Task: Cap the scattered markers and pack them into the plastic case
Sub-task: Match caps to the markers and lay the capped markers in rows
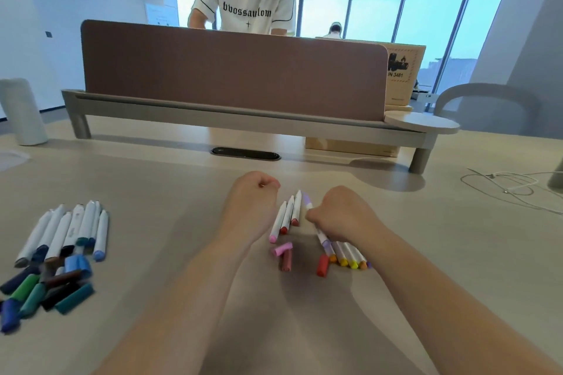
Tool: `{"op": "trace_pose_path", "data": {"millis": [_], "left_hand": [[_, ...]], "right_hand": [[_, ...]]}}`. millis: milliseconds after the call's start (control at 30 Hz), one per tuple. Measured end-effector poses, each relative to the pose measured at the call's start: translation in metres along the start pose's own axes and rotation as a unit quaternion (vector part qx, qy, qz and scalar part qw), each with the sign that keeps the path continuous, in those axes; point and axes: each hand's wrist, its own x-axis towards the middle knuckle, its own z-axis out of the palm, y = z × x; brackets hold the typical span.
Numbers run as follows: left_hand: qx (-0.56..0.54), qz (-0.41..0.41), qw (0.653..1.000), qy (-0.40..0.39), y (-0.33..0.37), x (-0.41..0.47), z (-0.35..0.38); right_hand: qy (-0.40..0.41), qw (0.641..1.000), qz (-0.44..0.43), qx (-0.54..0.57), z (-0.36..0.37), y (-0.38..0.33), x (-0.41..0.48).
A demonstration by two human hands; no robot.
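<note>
Three white markers [287, 214] with pink and red ends lie side by side between my hands. My right hand [341, 213] grips a lilac marker [322, 236] that pokes out above and below the fist. Under it lies a row of markers with orange and yellow ends [348, 256]. Loose caps rest in front: a pink cap [282, 248], a dark red cap [286, 261] and a red cap [323, 265]. My left hand [254, 196] is curled into a fist left of the three markers and holds nothing that I can see. No plastic case is in view.
A second heap of white markers [68, 230] with blue, green and dark caps [45, 286] lies at the table's left. A brown divider on a raised shelf [231, 70] crosses the back, with a person behind it. A white cable [502, 189] lies at the right.
</note>
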Motion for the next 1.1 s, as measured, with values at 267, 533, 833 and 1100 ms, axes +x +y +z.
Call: {"op": "trace_pose_path", "data": {"millis": [267, 533, 833, 1100], "left_hand": [[0.027, 0.002, 1.0, 0.009, 0.007, -0.004, -0.006], [0.029, 0.0, 0.999, 0.026, 0.008, -0.002, -0.008], [0.03, 0.002, 0.999, 0.041, 0.01, -0.002, -0.012], [0.144, 0.018, 0.989, -0.012, 0.003, 0.003, -0.015]], "right_hand": [[-0.034, 0.985, 0.057, -0.159, 0.016, -0.012, 0.027], [0.037, 0.99, -0.01, -0.137, 0.015, -0.027, 0.047], [-0.06, 0.982, 0.038, -0.173, 0.023, -0.044, 0.077], [-0.037, 0.988, 0.008, -0.149, 0.018, -0.045, 0.07]]}}
